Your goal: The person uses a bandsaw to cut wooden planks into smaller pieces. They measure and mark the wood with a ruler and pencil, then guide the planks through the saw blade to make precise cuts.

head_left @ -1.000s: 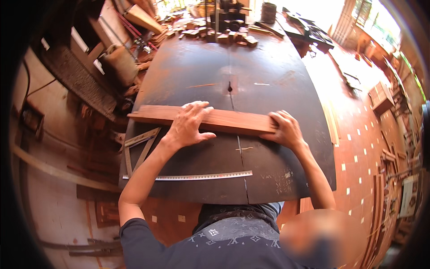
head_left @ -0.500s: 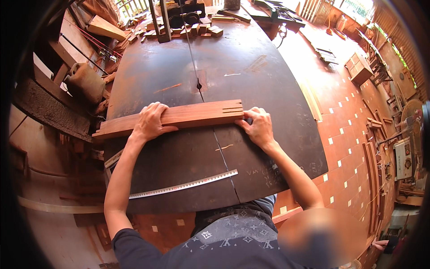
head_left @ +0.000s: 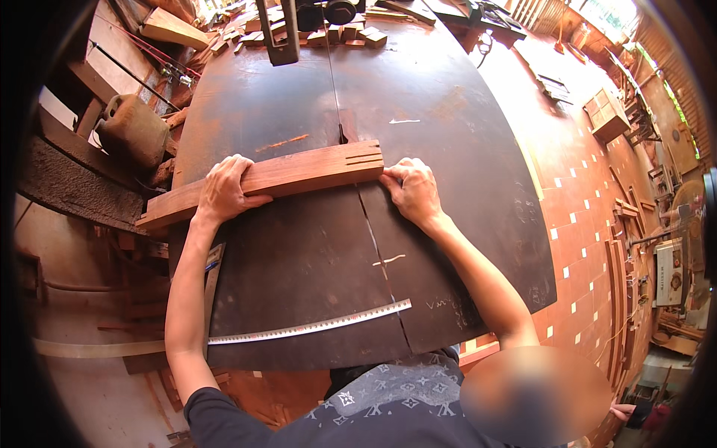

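Reddish wooden board [head_left: 276,181] lies flat across the dark metal surface [head_left: 448,149] at frame centre, slightly tilted, its right end with cut slots just below the thin saw blade [head_left: 333,82]. Left hand [head_left: 224,190] is curled over the board's left part, gripping it. Right hand [head_left: 411,190] presses, fingers bent, against the board's right end. Steel ruler [head_left: 310,327] lies lower centre, near the surface's front edge. Wood offcuts [head_left: 351,31] sit at the top. Tiled floor [head_left: 590,187] shows right.
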A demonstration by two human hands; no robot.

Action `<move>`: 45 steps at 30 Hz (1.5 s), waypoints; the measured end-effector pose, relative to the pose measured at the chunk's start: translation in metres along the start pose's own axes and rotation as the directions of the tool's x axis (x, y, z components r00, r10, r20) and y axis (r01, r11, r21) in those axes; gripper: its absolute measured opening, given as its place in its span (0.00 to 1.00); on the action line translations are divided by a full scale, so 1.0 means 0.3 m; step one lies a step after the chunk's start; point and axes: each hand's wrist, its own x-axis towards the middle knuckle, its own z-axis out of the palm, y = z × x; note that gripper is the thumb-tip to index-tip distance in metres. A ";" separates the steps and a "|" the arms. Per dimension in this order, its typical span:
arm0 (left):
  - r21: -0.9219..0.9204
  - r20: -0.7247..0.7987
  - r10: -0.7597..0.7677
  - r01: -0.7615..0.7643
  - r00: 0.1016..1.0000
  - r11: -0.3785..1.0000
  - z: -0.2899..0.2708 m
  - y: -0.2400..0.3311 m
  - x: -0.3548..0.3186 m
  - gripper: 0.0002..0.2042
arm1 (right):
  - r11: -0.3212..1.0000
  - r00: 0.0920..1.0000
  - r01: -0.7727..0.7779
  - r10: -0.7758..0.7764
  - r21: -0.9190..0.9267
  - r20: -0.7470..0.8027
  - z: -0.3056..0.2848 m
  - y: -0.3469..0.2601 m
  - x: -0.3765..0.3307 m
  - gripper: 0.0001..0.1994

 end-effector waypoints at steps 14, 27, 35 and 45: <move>0.018 0.211 -0.161 0.161 0.964 0.987 -0.046 0.005 0.099 0.31 | 0.999 1.000 0.000 0.000 0.033 0.002 0.032 0.049 0.078 0.06; 0.028 0.190 -0.113 0.110 0.975 0.994 -0.039 -0.016 0.111 0.31 | 1.000 1.000 -0.005 0.004 0.026 0.013 0.026 0.045 0.093 0.05; 0.020 0.173 -0.098 0.096 0.980 0.995 -0.032 -0.022 0.118 0.31 | 0.999 1.000 0.015 -0.015 0.028 -0.019 0.038 0.054 0.101 0.05; -0.014 0.181 -0.116 0.120 0.977 0.993 -0.023 -0.033 0.127 0.31 | 0.999 0.999 0.018 -0.017 0.038 -0.030 0.042 0.059 0.113 0.05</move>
